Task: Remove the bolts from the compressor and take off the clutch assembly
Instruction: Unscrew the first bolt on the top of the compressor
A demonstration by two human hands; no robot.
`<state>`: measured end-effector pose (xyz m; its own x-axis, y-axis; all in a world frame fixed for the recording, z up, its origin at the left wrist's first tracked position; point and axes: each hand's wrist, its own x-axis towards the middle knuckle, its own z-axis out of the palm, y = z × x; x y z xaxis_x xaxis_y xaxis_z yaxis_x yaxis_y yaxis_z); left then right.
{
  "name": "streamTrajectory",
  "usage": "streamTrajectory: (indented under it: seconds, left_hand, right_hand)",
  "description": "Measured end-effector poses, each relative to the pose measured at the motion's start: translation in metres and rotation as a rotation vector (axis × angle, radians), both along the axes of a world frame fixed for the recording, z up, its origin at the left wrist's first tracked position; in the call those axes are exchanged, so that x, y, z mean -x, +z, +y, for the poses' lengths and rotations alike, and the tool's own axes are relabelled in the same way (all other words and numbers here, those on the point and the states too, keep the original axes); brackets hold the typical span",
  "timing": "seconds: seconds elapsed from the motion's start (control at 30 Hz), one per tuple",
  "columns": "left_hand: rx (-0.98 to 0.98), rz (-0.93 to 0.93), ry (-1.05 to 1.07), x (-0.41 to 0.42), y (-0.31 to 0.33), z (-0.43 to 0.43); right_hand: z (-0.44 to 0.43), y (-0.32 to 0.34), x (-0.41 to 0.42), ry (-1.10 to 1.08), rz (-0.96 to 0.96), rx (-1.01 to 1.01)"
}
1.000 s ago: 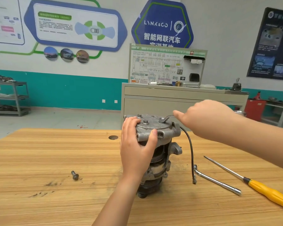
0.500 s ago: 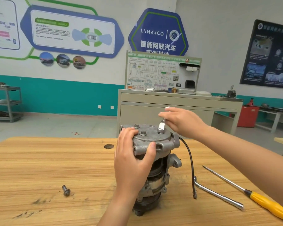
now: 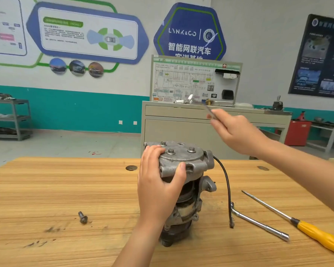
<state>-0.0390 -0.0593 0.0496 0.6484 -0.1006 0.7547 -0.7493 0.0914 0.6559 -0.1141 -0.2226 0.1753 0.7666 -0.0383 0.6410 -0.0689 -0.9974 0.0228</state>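
The grey metal compressor point(image 3: 189, 166) stands upright on the wooden table point(image 3: 66, 189), its dark clutch end point(image 3: 172, 236) facing down. My left hand point(image 3: 158, 187) grips the top housing from the left. Three bolts point(image 3: 191, 149) sit in the top cover beside an empty hole point(image 3: 181, 144). My right hand point(image 3: 237, 132) is raised above and to the right of the compressor and holds a thin, blurred metal wrench point(image 3: 208, 110), clear of the bolts. One loose bolt point(image 3: 83, 217) lies on the table to the left.
A black cable point(image 3: 228, 189) hangs from the compressor's right side. To its right lie an L-shaped socket wrench point(image 3: 258, 222) and a yellow-handled screwdriver point(image 3: 320, 236). A grey cabinet with a wiring board point(image 3: 195, 81) stands behind the table.
My right hand has lifted the wrench off the right-hand top bolt and swung it up and to the right. My left hand keeps its grip on the housing.
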Motion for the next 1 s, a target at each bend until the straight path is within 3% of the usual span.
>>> streamTrajectory:
  seconds: [0.1, 0.17, 0.47, 0.77, 1.0]
  left_hand:
    - [-0.011, 0.007, -0.004, 0.000, 0.000, 0.000]
    - [-0.014, 0.005, -0.006, 0.000, 0.001, 0.000]
    - [-0.040, -0.005, 0.012, 0.000, 0.002, 0.002]
    - [-0.018, -0.010, 0.011, 0.000, 0.001, 0.000]
    - [0.015, -0.009, 0.006, 0.000, 0.000, -0.002]
  right_hand:
    - [0.019, -0.006, 0.037, -0.257, 0.170, 0.407]
    - [0.030, -0.012, 0.055, -0.384, 0.242, 0.537]
    - [0.059, -0.011, 0.047, -0.515, 0.449, 0.492]
    - [0.093, 0.015, 0.043, -0.517, 0.642, 0.754]
    - [0.097, 0.013, 0.045, -0.504, 0.657, 0.754]
